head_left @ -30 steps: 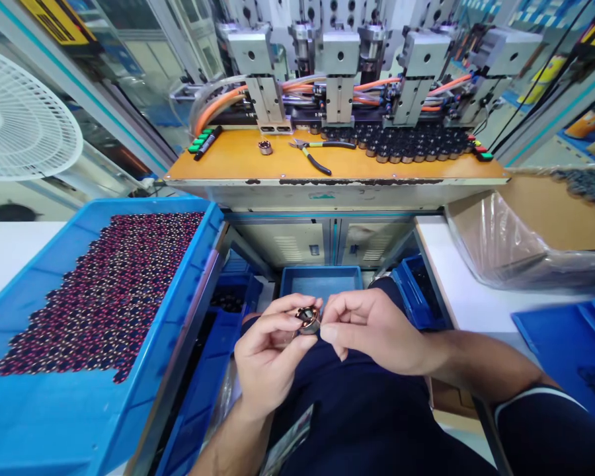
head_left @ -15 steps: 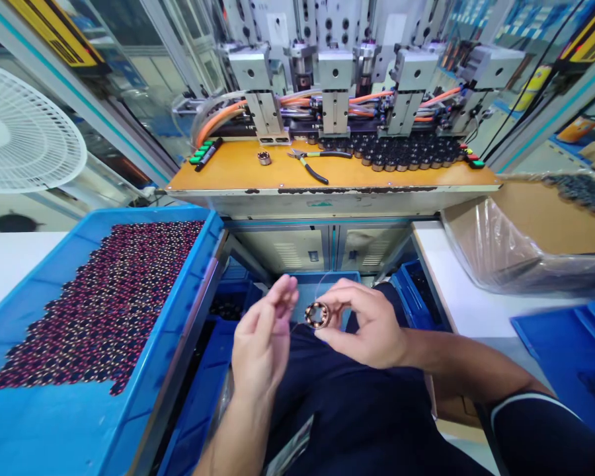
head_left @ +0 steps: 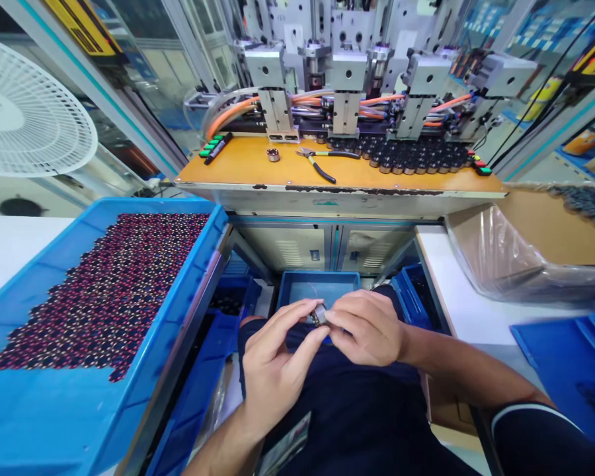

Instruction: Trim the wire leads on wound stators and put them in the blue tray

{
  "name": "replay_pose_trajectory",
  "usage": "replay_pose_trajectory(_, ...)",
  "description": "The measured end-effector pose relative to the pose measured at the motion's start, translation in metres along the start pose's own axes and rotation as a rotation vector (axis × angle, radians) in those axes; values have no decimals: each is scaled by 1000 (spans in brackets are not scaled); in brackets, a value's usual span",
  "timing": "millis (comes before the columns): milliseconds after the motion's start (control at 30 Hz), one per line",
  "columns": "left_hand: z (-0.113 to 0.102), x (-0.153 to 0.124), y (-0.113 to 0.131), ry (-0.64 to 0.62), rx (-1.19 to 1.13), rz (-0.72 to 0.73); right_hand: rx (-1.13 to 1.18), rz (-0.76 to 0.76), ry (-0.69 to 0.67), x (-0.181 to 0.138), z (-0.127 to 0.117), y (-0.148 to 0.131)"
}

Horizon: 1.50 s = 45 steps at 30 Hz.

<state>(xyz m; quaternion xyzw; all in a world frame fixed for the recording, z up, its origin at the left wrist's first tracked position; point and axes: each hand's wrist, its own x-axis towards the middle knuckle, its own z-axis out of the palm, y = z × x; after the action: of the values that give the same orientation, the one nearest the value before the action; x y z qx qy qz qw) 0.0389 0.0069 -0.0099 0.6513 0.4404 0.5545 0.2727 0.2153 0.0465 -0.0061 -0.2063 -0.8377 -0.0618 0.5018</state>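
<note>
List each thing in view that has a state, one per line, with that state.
left hand: fingertips pinching the small wound part
right hand: fingertips pinching the same part
small wound part: held between both hands, above the lap
big blue tray: partly filled with dark parts
small blue bin: open, looks nearly bare
pliers: lying flat on the orange bench
fan: spin cannot be told
</note>
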Motion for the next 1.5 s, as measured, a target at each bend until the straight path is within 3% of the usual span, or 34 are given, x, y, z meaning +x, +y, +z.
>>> replay_pose_trajectory(100, -3, 0, -3, -24, -9, 78, 207, 185, 23, 5, -1, -7)
replay_pose_trajectory(200, -5, 0, -2, -61, -19, 106, 317, 227, 47, 11, -3, -13)
replay_pose_trajectory(400, -4, 3, 5, -44, -307, -120, 515, 453, 95, 14, -5, -21)
replay_pose_trajectory(467, -2, 5, 5, -43, -375, -135, 548, 488, 105, 13, -5, -23)
replay_pose_trajectory(600, -4, 5, 4, -26, -315, -75, 582, 611, 75, 8, -18, -16)
replay_pose_trajectory(700, -13, 4, 1, -44, -161, 7, 451, 695, 32, 6, -40, 1)
replay_pose_trajectory(767, -18, 4, 0, -87, -46, 76, 241, 513, 34, 11, -54, 12)
replay_pose_trajectory(933, -20, 7, 3, -201, 98, 240, -236, -387, -250, 42, -59, 20)
replay_pose_trajectory(1000, -20, 7, 6, -207, 108, 259, -274, -522, -346, 53, -52, 19)
replay_pose_trajectory(1100, -23, 5, 9, -190, 98, 218, -133, -350, -506, 59, -42, 15)
replay_pose_trajectory(1267, -31, 1, 5, -167, 49, 210, 548, 369, -868, 64, -40, 11)
replay_pose_trajectory(1333, -33, 0, 1, -162, 26, 218, 733, 560, -1015, 70, -38, 19)
replay_pose_trajectory(1400, -35, -1, -2, -138, 6, 217, 637, 590, -983, 80, -30, 36)
replay_pose_trajectory(1500, -37, 0, -5, -61, -9, 192, 52, 470, -634, 104, -5, 77)
